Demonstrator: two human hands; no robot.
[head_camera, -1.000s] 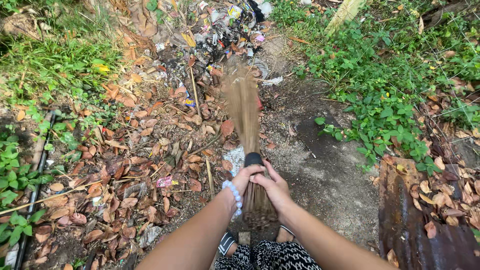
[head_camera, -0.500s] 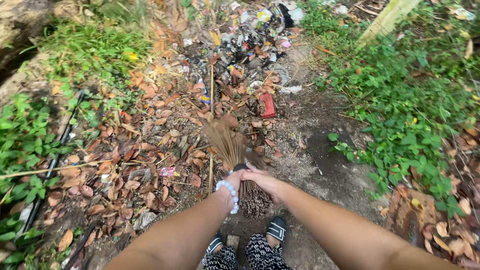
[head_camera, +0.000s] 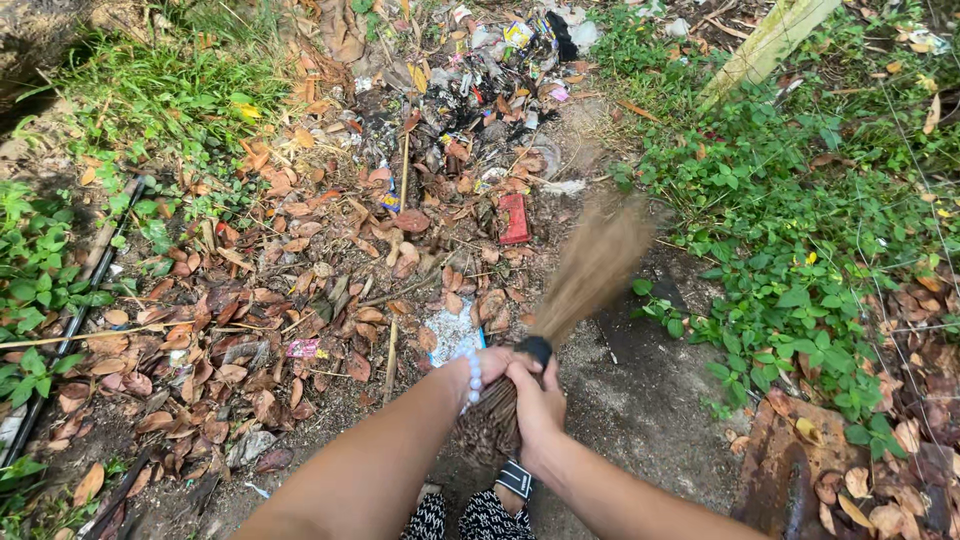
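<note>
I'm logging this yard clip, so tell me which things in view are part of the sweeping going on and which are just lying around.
In use:
- stick broom, bristles blurred over the dirt
- left hand and right hand, both gripping its bundled end
- dry leaves
- litter pile

Lying about:
- red flat piece
- black pipe
- rusty metal sheet
- green weeds

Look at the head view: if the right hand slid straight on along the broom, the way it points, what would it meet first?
The right hand points up and right along the broom. It would likely meet the black band first, then the bristles; depth beyond is unclear.
</note>
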